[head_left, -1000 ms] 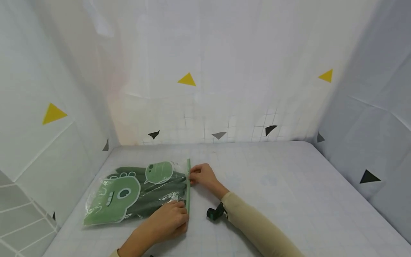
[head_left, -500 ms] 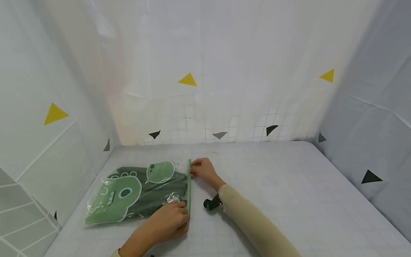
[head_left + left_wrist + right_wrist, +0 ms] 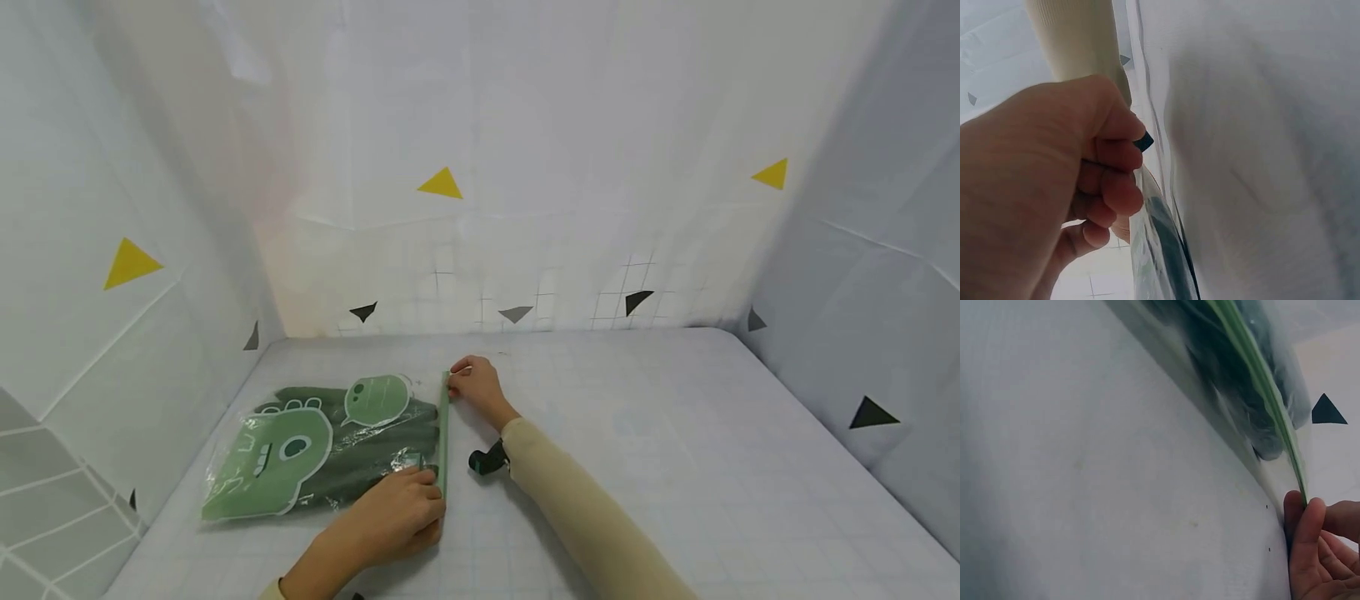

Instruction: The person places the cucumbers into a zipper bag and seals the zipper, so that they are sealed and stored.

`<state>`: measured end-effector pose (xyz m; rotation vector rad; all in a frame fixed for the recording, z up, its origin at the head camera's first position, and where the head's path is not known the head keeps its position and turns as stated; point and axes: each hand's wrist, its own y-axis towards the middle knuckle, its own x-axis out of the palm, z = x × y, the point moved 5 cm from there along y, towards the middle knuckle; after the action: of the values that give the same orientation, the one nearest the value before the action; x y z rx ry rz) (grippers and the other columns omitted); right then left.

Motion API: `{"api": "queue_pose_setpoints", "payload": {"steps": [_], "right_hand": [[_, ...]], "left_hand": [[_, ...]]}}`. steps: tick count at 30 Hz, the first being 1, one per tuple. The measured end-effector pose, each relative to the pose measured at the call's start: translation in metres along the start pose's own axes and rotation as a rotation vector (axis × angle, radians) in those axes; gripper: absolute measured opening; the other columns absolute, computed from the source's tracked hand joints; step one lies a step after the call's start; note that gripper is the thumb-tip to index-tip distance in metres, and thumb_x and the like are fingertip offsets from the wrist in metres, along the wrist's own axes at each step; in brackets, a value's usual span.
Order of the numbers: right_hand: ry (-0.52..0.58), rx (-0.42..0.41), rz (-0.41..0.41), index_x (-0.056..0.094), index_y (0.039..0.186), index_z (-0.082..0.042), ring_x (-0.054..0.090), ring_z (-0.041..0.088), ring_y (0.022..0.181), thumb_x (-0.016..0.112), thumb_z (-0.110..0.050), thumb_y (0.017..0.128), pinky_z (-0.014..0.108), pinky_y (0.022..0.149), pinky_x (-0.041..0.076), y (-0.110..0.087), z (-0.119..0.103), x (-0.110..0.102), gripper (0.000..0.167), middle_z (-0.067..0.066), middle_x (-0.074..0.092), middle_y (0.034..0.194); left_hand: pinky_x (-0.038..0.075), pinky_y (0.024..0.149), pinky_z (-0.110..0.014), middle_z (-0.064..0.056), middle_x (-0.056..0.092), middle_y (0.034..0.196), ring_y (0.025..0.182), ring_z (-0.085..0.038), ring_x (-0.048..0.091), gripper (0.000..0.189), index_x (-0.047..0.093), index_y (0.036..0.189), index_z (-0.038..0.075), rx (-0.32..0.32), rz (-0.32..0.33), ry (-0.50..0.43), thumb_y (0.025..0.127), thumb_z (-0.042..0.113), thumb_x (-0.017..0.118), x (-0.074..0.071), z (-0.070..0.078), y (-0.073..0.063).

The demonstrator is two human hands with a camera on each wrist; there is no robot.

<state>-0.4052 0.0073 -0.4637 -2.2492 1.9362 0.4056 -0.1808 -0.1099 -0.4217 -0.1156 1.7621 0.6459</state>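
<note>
A clear zip bag (image 3: 303, 500) with a green one-eyed monster print lies flat on the table's left half. Dark green, finger-like contents (image 3: 341, 454) show through the plastic. Along its right side runs a light green closure strip (image 3: 443, 433). My left hand (image 3: 393, 512) grips the near end of this strip, its fingers curled in the left wrist view. At the far end my right hand (image 3: 480, 390) pinches the strip's corner between thumb and finger, plainly seen in the right wrist view, where the strip (image 3: 1260, 369) is lifted edge-on. The left fingertips' exact hold is partly hidden.
The white table (image 3: 675, 467) extends to the right of the bag. White sheets with yellow and dark triangles form the back wall (image 3: 600, 125) and both sides. A small black camera (image 3: 487, 460) sits at my right wrist.
My right hand has slid away from me along the strip, from its upper part to the far corner. My left hand has stayed at the near end. The bag has barely moved.
</note>
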Motion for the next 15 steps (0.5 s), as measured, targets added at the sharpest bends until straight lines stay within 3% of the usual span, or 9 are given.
{"api": "queue_pose_setpoints", "payload": {"steps": [8,12,15], "right_hand": [[0.051,0.008,0.022,0.067,0.112,0.004,0.068,0.016,0.063,0.072,-0.006,0.098,0.029,0.063,0.053,0.005,0.003,-0.003,0.018,0.009,0.074,0.086],[0.090,-0.003,0.023,0.067,0.110,0.004,0.072,0.019,0.069,0.069,-0.008,0.100,0.029,0.067,0.058,0.002,0.002,-0.007,0.016,0.012,0.075,0.090],[-0.004,-0.062,0.020,0.068,0.110,0.004,0.074,0.021,0.074,0.069,-0.011,0.100,0.030,0.068,0.058,-0.008,-0.002,-0.021,0.018,0.011,0.075,0.093]], "left_hand": [[0.041,0.065,-0.025,0.015,0.049,0.067,0.070,-0.008,0.048,0.023,0.060,0.070,0.023,-0.007,-0.034,-0.026,0.083,0.014,0.077,0.000,-0.002,0.000],[0.039,0.064,-0.024,0.016,0.047,0.067,0.070,-0.008,0.048,0.025,0.059,0.070,0.023,-0.034,-0.022,-0.037,0.084,0.014,0.078,0.000,-0.003,0.000],[0.035,0.063,-0.023,0.019,0.040,0.066,0.067,-0.004,0.042,0.032,0.053,0.068,0.025,-0.070,-0.009,-0.075,0.087,0.019,0.078,-0.001,-0.006,-0.001]]}}
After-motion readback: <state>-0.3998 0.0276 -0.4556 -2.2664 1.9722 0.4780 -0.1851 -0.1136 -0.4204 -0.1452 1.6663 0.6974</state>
